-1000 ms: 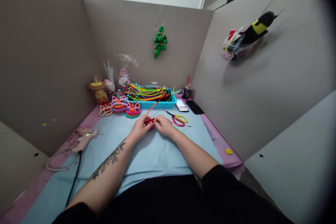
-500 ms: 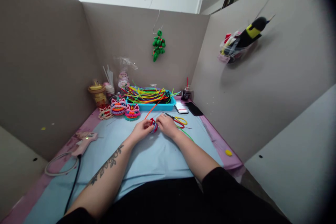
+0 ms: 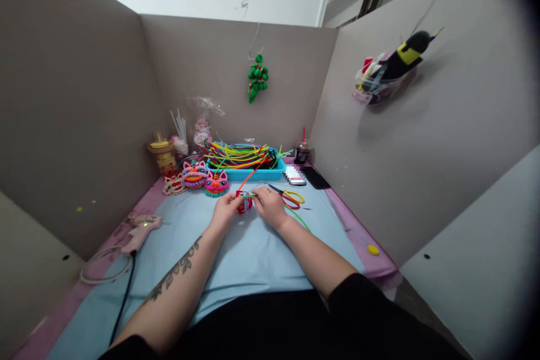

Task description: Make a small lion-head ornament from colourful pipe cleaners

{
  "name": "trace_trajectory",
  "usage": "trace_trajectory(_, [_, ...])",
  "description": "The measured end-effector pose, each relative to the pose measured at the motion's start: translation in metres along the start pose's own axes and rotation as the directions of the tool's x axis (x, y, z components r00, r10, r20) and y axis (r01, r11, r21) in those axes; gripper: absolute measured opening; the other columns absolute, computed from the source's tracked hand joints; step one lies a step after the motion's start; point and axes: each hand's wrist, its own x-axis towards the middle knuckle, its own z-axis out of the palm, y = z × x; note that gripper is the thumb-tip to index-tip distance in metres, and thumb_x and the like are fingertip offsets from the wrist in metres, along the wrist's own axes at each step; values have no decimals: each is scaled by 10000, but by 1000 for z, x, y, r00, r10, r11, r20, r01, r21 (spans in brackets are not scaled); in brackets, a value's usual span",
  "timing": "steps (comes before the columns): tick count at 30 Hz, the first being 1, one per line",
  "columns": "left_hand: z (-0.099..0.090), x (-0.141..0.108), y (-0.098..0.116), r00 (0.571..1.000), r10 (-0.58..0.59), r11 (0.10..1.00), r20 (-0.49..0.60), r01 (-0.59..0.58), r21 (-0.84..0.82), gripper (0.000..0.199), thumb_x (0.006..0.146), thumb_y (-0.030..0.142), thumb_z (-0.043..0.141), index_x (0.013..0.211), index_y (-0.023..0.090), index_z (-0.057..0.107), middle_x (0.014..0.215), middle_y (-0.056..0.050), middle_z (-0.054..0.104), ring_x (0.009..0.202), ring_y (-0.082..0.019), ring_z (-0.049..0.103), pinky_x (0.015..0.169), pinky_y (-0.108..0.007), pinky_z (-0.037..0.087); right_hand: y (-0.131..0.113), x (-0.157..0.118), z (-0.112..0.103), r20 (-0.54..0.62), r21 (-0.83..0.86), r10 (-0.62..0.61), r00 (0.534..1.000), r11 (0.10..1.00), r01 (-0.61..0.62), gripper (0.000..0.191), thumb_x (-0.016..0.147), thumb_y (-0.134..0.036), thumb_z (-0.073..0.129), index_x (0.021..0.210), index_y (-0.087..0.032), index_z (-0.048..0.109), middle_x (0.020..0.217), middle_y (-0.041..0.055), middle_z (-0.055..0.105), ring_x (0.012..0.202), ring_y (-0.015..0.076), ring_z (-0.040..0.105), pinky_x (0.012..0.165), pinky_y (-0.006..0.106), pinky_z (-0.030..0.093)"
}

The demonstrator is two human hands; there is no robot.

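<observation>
A small red and blue pipe-cleaner piece point(image 3: 244, 205) is between my hands, above the blue cloth. My left hand point(image 3: 225, 215) pinches its left side with thumb and fingertips. From the right, my right hand point(image 3: 270, 207) has its fingers closed at a short green strand point(image 3: 248, 196) that crosses the top of the piece. An orange pipe cleaner point(image 3: 250, 175) slants up behind the piece toward the tray. Just past my right hand lie scissors point(image 3: 292, 198) with red and yellow handles, and a long green pipe cleaner point(image 3: 301, 220) runs beside my wrist.
Behind my hands, a blue tray point(image 3: 248, 175) is heaped with coloured pipe cleaners. Finished animal-face pieces point(image 3: 216, 184) sit to its left. A pink glue gun point(image 3: 142, 233) with a cord lies at left. A black phone point(image 3: 316, 178) and a drink cup point(image 3: 302, 152) are at back right.
The red and blue piece has turned between my fingers, and the green strand now shows across its top. My hands stay close together. The whole view has shifted slightly.
</observation>
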Motion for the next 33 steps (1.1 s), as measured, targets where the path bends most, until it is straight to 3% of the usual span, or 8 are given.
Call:
trace_trajectory(6, [2,-1,2,998,27,970,-59,-40,-241,382,595,404,738,780,172,498,680,-5,651,665,-152,642,655,-283,498,-8,-5,4,-75,119,23,997,993,-14,196,872,-198,446,944,-196,629,898,95,661,886,212,574,832,347,435])
trace_trajectory(12, [0,2,3,999,12,908,-37,-27,-419,366,589,335,762,756,175,479,636,23,615,648,-122,629,728,-299,510,-16,-4,9,-69,135,31,997,991,-21,178,860,-192,454,893,-199,629,854,76,661,841,194,584,797,314,448])
trace_trajectory(21, [-2,3,0,999,43,912,2,-38,-408,294,671,328,716,761,194,469,669,28,611,678,-114,630,777,-316,516,-15,-2,10,-67,258,186,980,952,-163,117,809,-189,492,772,-196,603,763,44,637,742,172,571,708,284,449])
trace_trajectory(25, [-1,3,1,1000,-11,882,15,17,-471,227,711,268,694,784,196,490,708,18,634,702,-120,642,790,-319,521,-15,-1,12,-69,327,262,963,917,-226,92,780,-183,516,740,-202,597,736,34,630,720,168,577,677,274,452])
trace_trajectory(30, [1,2,3,998,-63,823,7,56,-565,192,724,191,679,784,191,496,744,9,650,706,-117,645,769,-297,528,-14,-1,14,-53,360,272,961,903,-236,88,770,-183,528,723,-201,601,727,29,635,714,165,583,674,270,453])
trace_trajectory(33, [-1,3,2,999,-39,848,4,35,-528,201,723,221,684,774,191,492,742,10,644,725,-118,643,794,-304,523,-14,-1,14,-56,362,279,959,900,-241,91,769,-187,527,721,-199,602,724,27,634,711,165,582,674,270,449])
